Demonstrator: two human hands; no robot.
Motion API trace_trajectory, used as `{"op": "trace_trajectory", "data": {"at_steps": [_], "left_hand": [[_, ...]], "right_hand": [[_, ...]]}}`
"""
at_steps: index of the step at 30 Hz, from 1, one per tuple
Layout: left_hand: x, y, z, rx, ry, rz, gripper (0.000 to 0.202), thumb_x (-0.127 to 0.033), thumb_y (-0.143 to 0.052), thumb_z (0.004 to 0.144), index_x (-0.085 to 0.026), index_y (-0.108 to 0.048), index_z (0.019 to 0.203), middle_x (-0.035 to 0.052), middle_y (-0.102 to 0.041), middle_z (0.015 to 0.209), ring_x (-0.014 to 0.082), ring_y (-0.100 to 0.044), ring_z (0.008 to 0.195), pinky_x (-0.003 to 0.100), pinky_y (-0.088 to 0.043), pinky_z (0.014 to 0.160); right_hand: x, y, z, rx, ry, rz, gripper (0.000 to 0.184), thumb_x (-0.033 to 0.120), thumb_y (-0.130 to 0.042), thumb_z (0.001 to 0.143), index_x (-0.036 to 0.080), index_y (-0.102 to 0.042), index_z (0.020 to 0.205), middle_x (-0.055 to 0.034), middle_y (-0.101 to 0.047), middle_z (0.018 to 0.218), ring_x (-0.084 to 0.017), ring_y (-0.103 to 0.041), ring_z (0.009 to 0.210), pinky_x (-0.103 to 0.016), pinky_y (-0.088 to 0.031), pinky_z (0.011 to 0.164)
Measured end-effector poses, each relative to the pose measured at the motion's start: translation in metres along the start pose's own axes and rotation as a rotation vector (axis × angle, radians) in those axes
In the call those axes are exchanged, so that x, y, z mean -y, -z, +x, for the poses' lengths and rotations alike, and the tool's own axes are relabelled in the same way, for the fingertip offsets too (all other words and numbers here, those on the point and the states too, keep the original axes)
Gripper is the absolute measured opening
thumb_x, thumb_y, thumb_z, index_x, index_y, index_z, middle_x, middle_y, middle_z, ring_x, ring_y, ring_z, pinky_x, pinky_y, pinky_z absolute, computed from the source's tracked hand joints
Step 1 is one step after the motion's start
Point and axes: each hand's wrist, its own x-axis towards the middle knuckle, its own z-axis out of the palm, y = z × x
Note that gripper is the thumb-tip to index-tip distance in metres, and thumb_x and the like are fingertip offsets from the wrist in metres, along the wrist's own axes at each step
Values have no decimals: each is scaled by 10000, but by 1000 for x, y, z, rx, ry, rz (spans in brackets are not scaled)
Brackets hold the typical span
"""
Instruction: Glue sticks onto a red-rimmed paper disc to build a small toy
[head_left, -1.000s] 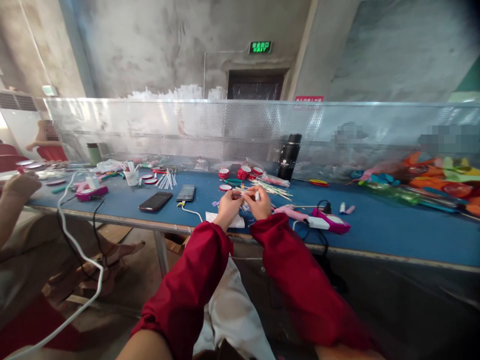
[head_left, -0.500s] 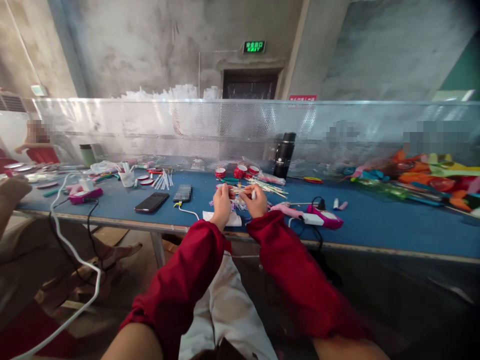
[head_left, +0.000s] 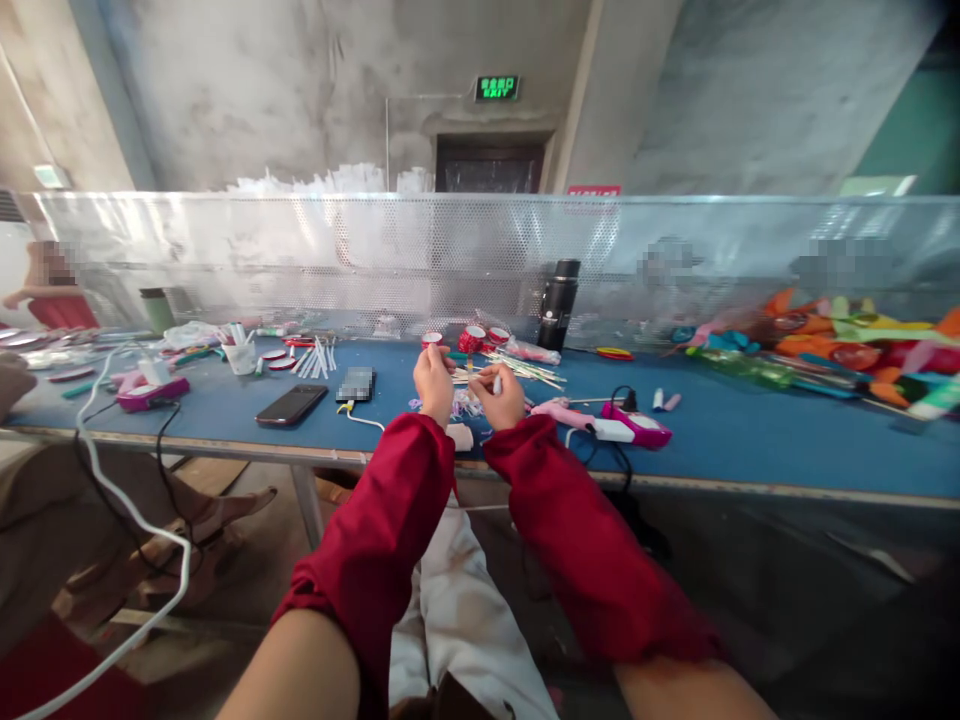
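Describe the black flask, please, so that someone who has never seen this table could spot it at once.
Find the blue table and follow it to the perforated metal screen along its back. In front of that screen, beyond and to the right of the person's right hand, stands the black flask. Its tall, dark cylinder rises above the small red-and-white round pieces to its left.
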Motion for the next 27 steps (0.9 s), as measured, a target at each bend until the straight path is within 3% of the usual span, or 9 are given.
{"op": "trace_trajectory", "data": {"at_steps": [5,10,15,18,20,23,27], "left_hand": [[10,16,3,-46,-82,213,431,-388,-309,1070,-209,-658,891,12,-606,686,178,-592,684,278,-457,694],[-14,25,0,223,-232,438,257,-278,-489,996,-215,-689,847,15,-676,719,169,-615,690,259,-456,694],[-38,76,-20,455,-389,754,261,-241,-633,911,-225,-660,652,51,-690,729,213,-629,764,298,-451,773],[-36,107,-38,545,-433,927,221,-169,-634,879,-224,-685,672,81,-720,811,247,-648,850,331,-457,862],[-30,118,-48,595,-449,1013,229,-121,-572,899,-218,-723,756,94,-743,875,254,-659,873,350,-466,893],[-21,116,-57,649,-480,1099,265,-107,-503,941,-203,-749,922,117,-758,988,268,-668,950,377,-473,940],[-16,99,-67,686,-515,1167,254,-129,-486,967,-196,-729,1001,139,-745,1035,293,-662,1020,401,-474,964]], "right_hand": [[3,-1,-1,-24,-15,-31,222,352,-758,713,280,-589,837,16,-721,733,-219,-676,713,-366,-539,748],[6,-1,-2,-20,-17,-35,214,359,-750,714,282,-591,835,22,-717,711,-214,-655,676,-358,-530,707],[7,-2,-3,-30,0,-27,212,375,-747,723,280,-590,828,14,-718,723,-218,-671,697,-361,-531,729],[9,-3,-3,-48,1,-10,224,393,-749,735,281,-578,827,7,-724,723,-229,-686,699,-368,-533,721],[13,-4,-1,-59,-3,0,222,383,-751,735,282,-579,831,8,-722,712,-232,-689,690,-369,-534,711],[21,-10,4,-84,-14,14,213,347,-752,733,283,-580,841,11,-718,703,-230,-690,683,-368,-540,714],[32,-32,14,-141,-50,34,221,317,-747,731,289,-562,849,21,-714,705,-219,-682,681,-353,-539,706]]}}
